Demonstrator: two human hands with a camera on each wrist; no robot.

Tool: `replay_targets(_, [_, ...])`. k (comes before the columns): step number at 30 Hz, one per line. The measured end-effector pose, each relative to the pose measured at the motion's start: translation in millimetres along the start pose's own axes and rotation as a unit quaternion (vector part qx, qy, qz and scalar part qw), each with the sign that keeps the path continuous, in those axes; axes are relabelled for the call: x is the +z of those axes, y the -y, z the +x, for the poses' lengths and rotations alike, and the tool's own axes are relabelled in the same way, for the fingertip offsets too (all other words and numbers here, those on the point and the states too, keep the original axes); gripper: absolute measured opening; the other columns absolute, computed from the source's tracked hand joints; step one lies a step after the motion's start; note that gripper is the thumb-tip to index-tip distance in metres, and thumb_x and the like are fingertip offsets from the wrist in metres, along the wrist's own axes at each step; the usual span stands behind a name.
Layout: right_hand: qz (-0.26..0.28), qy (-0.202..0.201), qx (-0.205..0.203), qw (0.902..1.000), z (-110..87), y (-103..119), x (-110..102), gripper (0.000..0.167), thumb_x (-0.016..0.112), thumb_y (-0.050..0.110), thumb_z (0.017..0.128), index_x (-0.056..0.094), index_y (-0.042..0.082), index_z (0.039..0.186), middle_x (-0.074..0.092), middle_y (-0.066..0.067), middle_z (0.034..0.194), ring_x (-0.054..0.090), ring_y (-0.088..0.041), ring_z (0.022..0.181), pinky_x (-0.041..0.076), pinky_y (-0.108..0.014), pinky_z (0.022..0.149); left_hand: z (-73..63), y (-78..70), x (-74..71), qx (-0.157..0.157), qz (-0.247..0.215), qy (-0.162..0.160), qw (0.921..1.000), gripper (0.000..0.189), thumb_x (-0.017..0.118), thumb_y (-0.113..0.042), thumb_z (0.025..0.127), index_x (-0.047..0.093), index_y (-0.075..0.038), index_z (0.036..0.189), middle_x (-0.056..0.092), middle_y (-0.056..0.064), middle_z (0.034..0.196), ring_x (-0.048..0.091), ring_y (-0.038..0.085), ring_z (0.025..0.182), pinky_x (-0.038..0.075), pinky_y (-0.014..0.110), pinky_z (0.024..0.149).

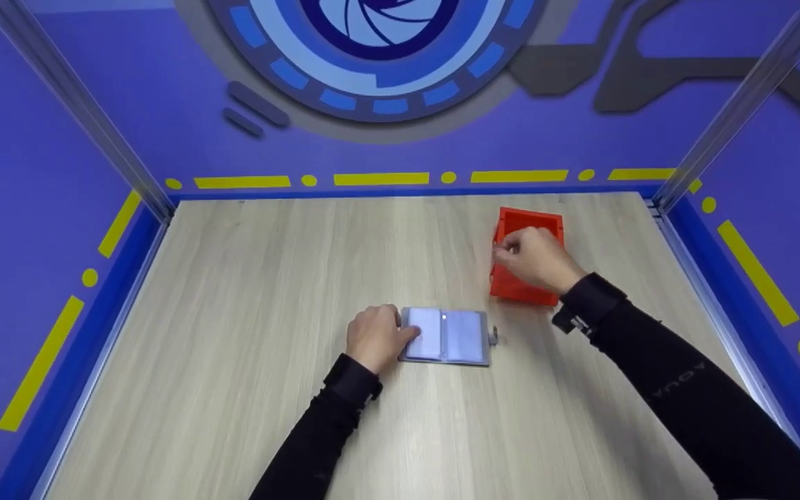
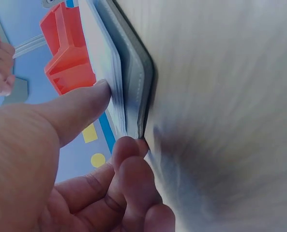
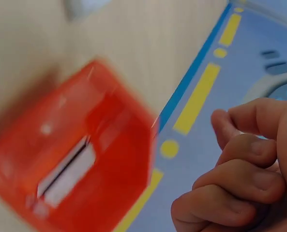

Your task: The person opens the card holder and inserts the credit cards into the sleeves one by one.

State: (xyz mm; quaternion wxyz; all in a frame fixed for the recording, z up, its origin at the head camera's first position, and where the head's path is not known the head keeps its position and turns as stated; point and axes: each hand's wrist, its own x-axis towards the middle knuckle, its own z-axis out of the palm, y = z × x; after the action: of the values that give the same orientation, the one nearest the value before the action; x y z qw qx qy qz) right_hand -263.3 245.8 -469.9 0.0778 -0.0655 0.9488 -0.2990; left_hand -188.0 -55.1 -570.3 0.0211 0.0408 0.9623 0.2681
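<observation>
Grey, the card holder point(image 1: 464, 337) is lying open near-left of the red box point(image 1: 519, 287), best steadied by the left hand point(image 1: 375, 338) pinching its edge while the right hand point(image 1: 536, 258), grip impossible to tell, is hovering above the box.

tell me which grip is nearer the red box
Right. The right grip is raised just over the red box; the left grip is farther off, left of the box and closer to the person, holding the booklet.
</observation>
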Motion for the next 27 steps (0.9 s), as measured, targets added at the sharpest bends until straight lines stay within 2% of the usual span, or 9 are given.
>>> replay_targets(1, [-0.013,-0.004,0.005,0.9999,3.1,-4.0,-2.6,0.026,0.067,0.029,0.109,0.081,0.008,0.104,0.057,-0.003,0.074,0.054,-0.023,0.069,0.045,-0.034,0.065,-0.2,0.2,0.2,0.001,-0.002,-0.002,1.0000,0.038,0.089,-0.044,0.090,0.074,-0.010,0.082,0.073,0.002,0.078,0.060,0.017,0.068,0.048,0.038,0.064])
replay_targets(2, [-0.029,-0.007,0.010,0.9995,6.4,-8.2,-4.5,0.027,0.066,0.029,0.109,0.081,0.007,0.105,0.057,-0.003,0.074,0.054,-0.023,0.069,0.045,-0.034,0.065,3.4,8.4,8.5,0.011,-0.005,-0.013,0.9998,0.039,0.089,-0.046,0.090,0.074,-0.010,0.082,0.073,0.002,0.078,0.059,0.016,0.068,0.047,0.037,0.063])
replay_targets(5, [-0.066,-0.008,0.029,0.9974,16.0,-20.1,-8.2,0.026,0.065,0.025,0.109,0.080,0.004,0.110,0.059,-0.007,0.078,0.056,-0.025,0.072,0.044,-0.036,0.067,2.8,8.9,9.6,0.017,-0.008,-0.018,0.9997,0.038,0.089,-0.043,0.090,0.074,-0.009,0.081,0.071,0.001,0.076,0.058,0.016,0.066,0.046,0.036,0.061])
replay_targets(8, [-0.088,-0.002,0.034,0.9955,23.9,-27.9,-8.0,0.027,0.065,0.022,0.108,0.080,0.002,0.116,0.067,-0.011,0.089,0.060,-0.028,0.083,0.048,-0.038,0.075,2.6,8.1,9.3,0.015,-0.005,-0.016,0.9997,0.037,0.088,-0.043,0.090,0.075,-0.009,0.082,0.072,0.002,0.076,0.059,0.016,0.066,0.047,0.035,0.061])
replay_targets(10, [-0.095,0.000,0.026,0.9951,27.7,-30.3,-6.2,0.027,0.066,0.020,0.108,0.081,0.001,0.118,0.073,-0.015,0.097,0.063,-0.030,0.089,0.053,-0.042,0.081,-0.8,-0.5,0.8,0.003,0.000,-0.007,1.0000,0.035,0.089,-0.040,0.090,0.075,-0.009,0.083,0.072,0.002,0.076,0.058,0.016,0.065,0.046,0.034,0.061])
replay_targets(14, [-0.130,0.004,0.004,0.9916,36.7,-30.8,0.2,0.021,0.069,0.016,0.105,0.082,0.002,0.097,0.070,-0.009,0.082,0.062,-0.027,0.079,0.052,-0.040,0.075,-0.3,-1.0,-0.3,-0.001,0.000,-0.004,1.0000,0.037,0.090,-0.043,0.090,0.075,-0.010,0.083,0.071,0.001,0.076,0.057,0.015,0.065,0.044,0.033,0.060])
replay_targets(17, [-0.160,0.021,0.012,0.9869,46.1,-30.0,5.9,0.020,0.070,0.013,0.103,0.077,0.004,0.086,0.060,-0.005,0.071,0.058,-0.025,0.071,0.048,-0.037,0.070,-0.6,-0.6,-1.0,-0.003,-0.004,0.000,1.0000,0.037,0.089,-0.043,0.091,0.075,-0.010,0.083,0.070,0.000,0.076,0.057,0.015,0.065,0.043,0.033,0.061])
replay_targets(23, [-0.203,0.046,0.040,0.9772,61.3,-33.4,14.0,0.010,0.071,0.007,0.100,0.075,-0.001,0.097,0.065,-0.012,0.081,0.061,-0.029,0.077,0.054,-0.043,0.080,-0.9,-0.5,-1.3,-0.001,-0.004,0.003,1.0000,0.037,0.088,-0.045,0.091,0.076,-0.010,0.085,0.073,0.002,0.079,0.059,0.016,0.068,0.047,0.035,0.063])
replay_targets(27, [-0.220,0.052,0.043,0.9733,68.7,-38.7,17.7,0.011,0.070,0.007,0.102,0.074,-0.003,0.100,0.064,-0.013,0.083,0.061,-0.028,0.077,0.057,-0.045,0.081,0.1,-0.4,-1.5,-0.001,-0.005,0.000,1.0000,0.037,0.088,-0.045,0.091,0.076,-0.010,0.085,0.074,0.002,0.080,0.059,0.016,0.068,0.048,0.036,0.063])
